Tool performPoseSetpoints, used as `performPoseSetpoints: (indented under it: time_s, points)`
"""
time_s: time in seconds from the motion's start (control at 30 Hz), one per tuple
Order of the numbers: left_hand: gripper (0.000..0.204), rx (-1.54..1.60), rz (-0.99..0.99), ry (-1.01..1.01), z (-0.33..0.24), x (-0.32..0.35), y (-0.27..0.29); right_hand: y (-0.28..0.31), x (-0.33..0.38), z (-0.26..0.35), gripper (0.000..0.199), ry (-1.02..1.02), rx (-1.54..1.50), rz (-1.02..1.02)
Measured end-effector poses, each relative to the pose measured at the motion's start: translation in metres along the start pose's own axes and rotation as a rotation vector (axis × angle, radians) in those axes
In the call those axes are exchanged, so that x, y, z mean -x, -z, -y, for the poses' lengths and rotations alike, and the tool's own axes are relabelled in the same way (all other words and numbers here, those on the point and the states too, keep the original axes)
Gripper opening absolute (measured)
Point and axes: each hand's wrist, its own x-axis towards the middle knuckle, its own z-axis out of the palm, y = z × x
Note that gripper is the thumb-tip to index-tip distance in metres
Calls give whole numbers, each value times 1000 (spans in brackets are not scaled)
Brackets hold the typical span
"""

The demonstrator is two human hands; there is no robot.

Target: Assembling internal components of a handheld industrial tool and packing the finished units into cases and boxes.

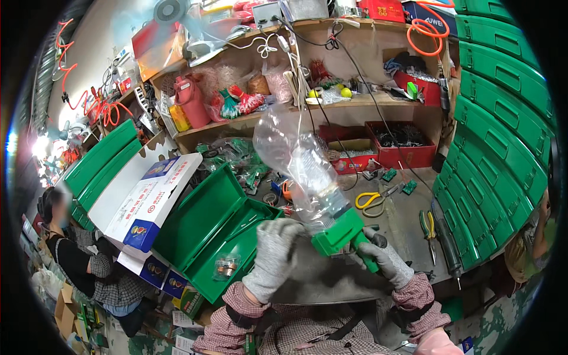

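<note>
My right hand (pixel 387 260), in a grey knit glove, is closed round the handle of a green tool (pixel 338 232). A clear plastic bag (pixel 290 157) covers the tool's far end and puffs up toward the shelf. Beside the bag's lower left edge, my left hand (pixel 273 257), also gloved, has its fingers curled in; what they pinch, if anything, is hidden. To the left lies an opened green metal toolbox (pixel 204 234), its lid tipped back. In it are a small bag of copper-coloured parts (pixel 226 267) and a thin rod.
Yellow-handled scissors (pixel 374 202), pliers (pixel 431 234) and a power screwdriver (pixel 449 251) lie on the bench's right. Green toolboxes (pixel 497 136) stack high beside them. White cartons (pixel 142 198) stand left. Cables hang before the shelf (pixel 236 121). A person (pixel 89 260) works at far left.
</note>
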Motion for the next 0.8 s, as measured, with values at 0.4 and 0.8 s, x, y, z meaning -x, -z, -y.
performPoseSetpoints:
  time_s: [0.4, 0.8]
  points:
    - [32, 750, 11, 172, -24, -8, -10, -9, -5, -19, 34, 107, 156, -241]
    - [43, 157, 168, -49, -62, -39, -18, -13, -8, -40, 54, 392, 555, -472]
